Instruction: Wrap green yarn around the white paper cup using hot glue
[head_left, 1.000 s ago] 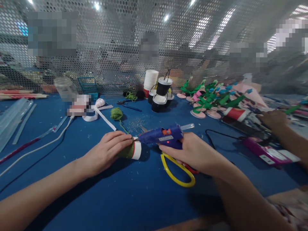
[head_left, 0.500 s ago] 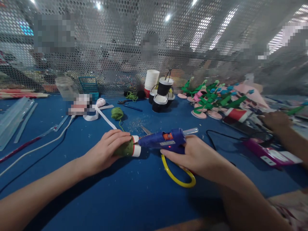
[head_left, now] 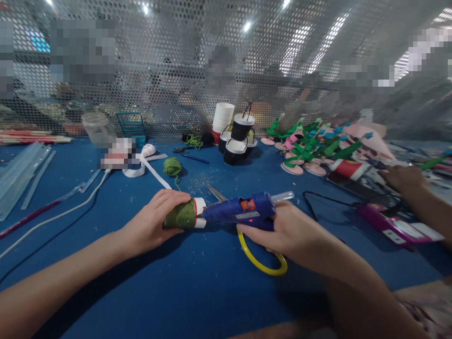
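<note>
Fingers (head_left: pixel 169 197) of the left hand (head_left: pixel 150 228) close around a yarn-wrapped cup (head_left: pixel 180 215) lying on the blue worktop (head_left: pixel 197 292); the right hand (head_left: pixel 287 230) grips a glue gun (head_left: pixel 240 212), nozzle at the cup's white rim. Gluing appears under way, calling for a steady nozzle.

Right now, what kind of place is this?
Probably a craft workshop: the right hand holds a blue glue gun to a cup wrapped in green yarn, plus clear glue sticks and green paper decorations.
</note>
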`<state>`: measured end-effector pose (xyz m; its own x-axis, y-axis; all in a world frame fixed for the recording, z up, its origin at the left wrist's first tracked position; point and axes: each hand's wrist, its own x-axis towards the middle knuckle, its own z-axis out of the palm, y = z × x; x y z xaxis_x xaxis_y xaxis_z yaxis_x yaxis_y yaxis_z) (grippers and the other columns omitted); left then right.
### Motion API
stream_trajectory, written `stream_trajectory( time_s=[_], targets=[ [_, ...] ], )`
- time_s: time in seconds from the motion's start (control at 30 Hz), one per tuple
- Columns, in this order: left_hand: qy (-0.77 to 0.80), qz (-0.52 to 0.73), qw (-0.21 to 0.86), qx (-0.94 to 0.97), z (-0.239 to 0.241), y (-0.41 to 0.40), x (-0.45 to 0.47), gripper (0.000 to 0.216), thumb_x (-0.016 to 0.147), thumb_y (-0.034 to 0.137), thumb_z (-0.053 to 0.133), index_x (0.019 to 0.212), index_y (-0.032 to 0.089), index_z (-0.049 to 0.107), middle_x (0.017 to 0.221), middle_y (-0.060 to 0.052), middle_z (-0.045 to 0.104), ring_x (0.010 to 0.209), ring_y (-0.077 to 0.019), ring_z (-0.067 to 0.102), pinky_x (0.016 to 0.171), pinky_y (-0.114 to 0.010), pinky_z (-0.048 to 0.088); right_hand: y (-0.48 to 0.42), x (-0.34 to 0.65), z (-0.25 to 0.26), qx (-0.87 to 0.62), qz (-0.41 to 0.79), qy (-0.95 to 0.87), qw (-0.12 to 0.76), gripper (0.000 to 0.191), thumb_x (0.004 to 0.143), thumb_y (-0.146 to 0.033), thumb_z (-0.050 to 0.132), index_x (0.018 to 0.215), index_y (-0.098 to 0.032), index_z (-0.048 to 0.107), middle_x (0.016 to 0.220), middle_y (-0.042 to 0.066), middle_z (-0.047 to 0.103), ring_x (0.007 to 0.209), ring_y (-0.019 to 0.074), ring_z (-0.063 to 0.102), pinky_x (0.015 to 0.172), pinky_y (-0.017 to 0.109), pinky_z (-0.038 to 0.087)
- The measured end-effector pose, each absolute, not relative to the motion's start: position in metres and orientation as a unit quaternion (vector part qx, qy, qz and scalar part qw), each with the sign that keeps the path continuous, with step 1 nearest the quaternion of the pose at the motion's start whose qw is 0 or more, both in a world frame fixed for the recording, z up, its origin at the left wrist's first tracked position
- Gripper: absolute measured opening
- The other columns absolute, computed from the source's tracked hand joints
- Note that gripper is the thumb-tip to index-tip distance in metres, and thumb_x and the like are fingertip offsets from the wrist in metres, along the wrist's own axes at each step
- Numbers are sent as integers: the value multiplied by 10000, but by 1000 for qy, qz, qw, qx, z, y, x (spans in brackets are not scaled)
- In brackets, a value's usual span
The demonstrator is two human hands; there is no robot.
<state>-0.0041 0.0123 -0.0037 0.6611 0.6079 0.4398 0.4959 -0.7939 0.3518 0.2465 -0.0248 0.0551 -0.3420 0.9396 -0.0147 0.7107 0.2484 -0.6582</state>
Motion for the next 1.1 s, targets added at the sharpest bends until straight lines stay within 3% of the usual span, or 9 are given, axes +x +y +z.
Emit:
stream_trajectory(
  time_s=[0.37, 0.6, 1.1],
  targets=[
    [229, 264, -9, 937, -7, 13, -5, 371, 848, 121, 493, 1203, 107, 386, 1156, -152, 534, 1112, -245, 437, 939, -425, 399, -23, 247, 58, -583, 295, -731, 194, 339, 729, -323, 519, 446, -211, 370, 359, -52, 412, 340, 87, 378, 346, 219, 301],
    [203, 230, -92, 947, -6, 12, -8, 320, 895, 73, 360, 1211, 88, 408, 1192, -148, 536, 1137, -258, 400, 903, -398, 397, -20, 247, 56, -601, 283, -722, 193, 340, 740, -343, 528, 457, -201, 406, 361, -48, 461, 323, 78, 407, 333, 195, 312],
    [193, 208, -110, 953, -4, 10, -9, 355, 950, 124, 236, 1276, 153, 375, 1202, -122, 553, 1171, -231, 394, 938, -400, 334, -20, 247, 58, -604, 316, -703, 203, 320, 727, -348, 544, 472, -210, 408, 346, -49, 440, 301, 90, 404, 308, 206, 294]
  ],
)
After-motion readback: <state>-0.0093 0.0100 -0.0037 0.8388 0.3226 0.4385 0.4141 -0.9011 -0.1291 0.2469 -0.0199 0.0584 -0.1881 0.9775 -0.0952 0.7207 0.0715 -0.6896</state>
